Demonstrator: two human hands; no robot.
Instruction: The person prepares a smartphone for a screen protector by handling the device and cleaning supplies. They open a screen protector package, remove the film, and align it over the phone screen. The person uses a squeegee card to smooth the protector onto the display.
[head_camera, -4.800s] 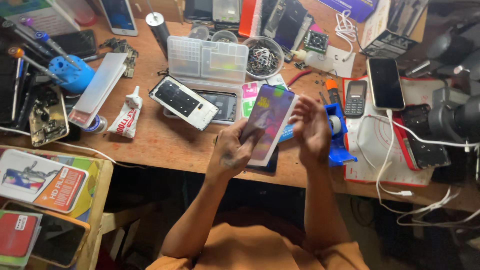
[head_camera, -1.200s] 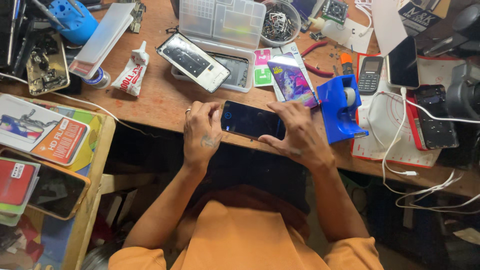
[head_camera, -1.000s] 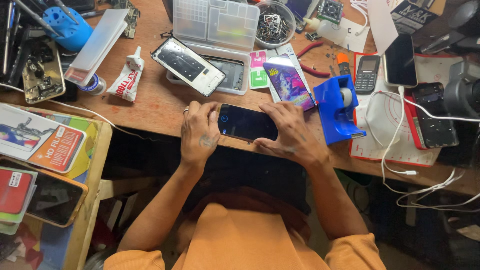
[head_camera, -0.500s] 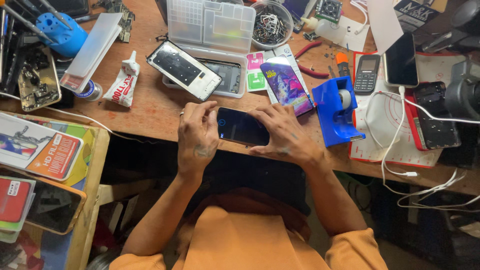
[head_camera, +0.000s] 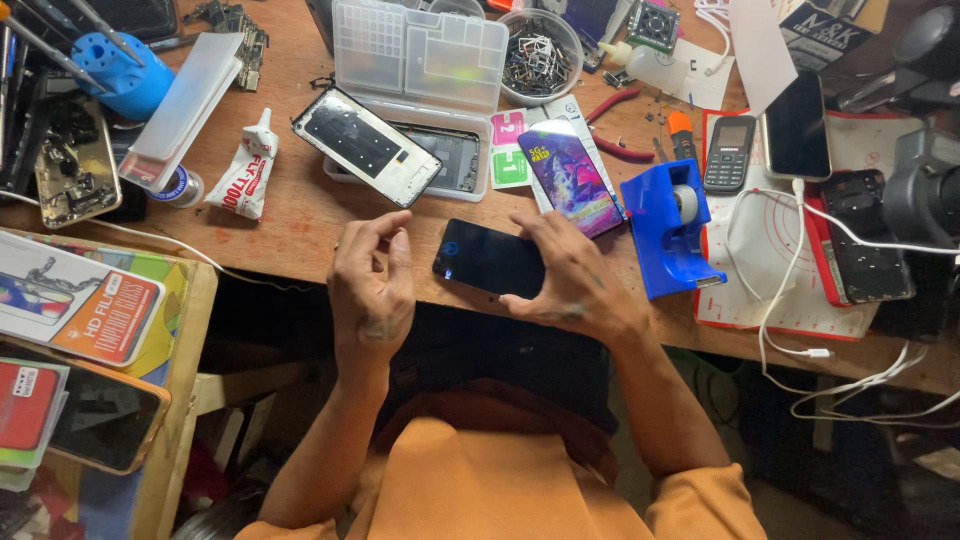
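The right hand (head_camera: 575, 285) grips the dark smartphone (head_camera: 490, 260) by its edge, screen up for access; at its 9 o'clock, the left hand (head_camera: 372, 285) hovers empty, fingers curled.

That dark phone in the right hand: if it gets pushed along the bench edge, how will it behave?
The phone looks flat, rigid and glossy, so it would probably slide, not roll. Held only by the right hand and seemingly overhanging the wooden bench edge, it may drop. Its glass face likely cracks easily.
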